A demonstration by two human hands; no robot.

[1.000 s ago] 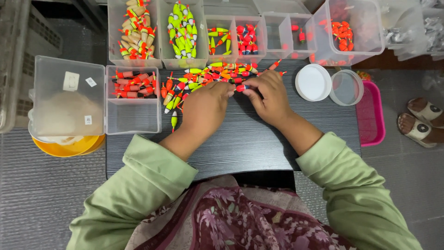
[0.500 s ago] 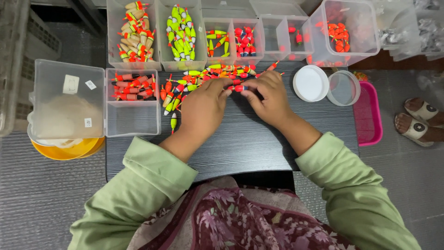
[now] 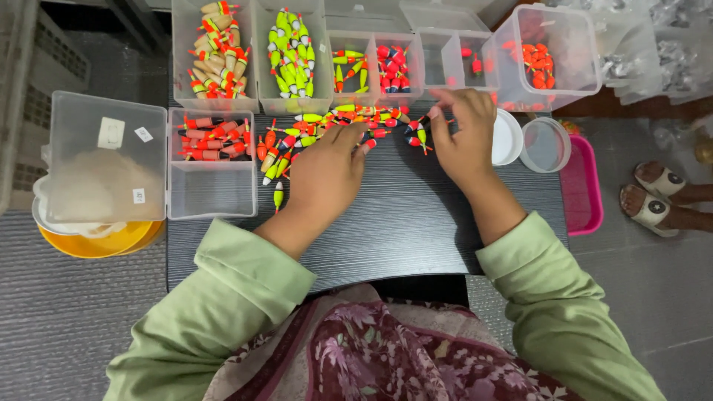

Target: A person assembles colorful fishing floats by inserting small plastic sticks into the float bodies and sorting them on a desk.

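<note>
A loose pile of small fishing floats (image 3: 316,128), red, orange, yellow and green, lies on the dark table (image 3: 401,215). My left hand (image 3: 327,174) rests palm down on the pile's near edge, fingers spread over the floats. My right hand (image 3: 464,137) hovers at the pile's right end, fingers curled near the small clear compartments (image 3: 475,59). A red and green float (image 3: 420,134) lies just beside its thumb. Whether the fingers pinch anything is hidden.
Clear boxes line the far edge: tan floats (image 3: 215,44), green floats (image 3: 291,52), red floats (image 3: 394,63), orange floats (image 3: 546,56). A box of red floats (image 3: 212,137) sits left with its lid (image 3: 108,160). A white lid (image 3: 507,137), round tub (image 3: 546,145), pink tray (image 3: 583,186) and another person's sandalled feet (image 3: 653,197) lie right.
My right hand has lifted off the middle of the pile and moved right and away, toward the small compartments. My left hand has stayed on the floats.
</note>
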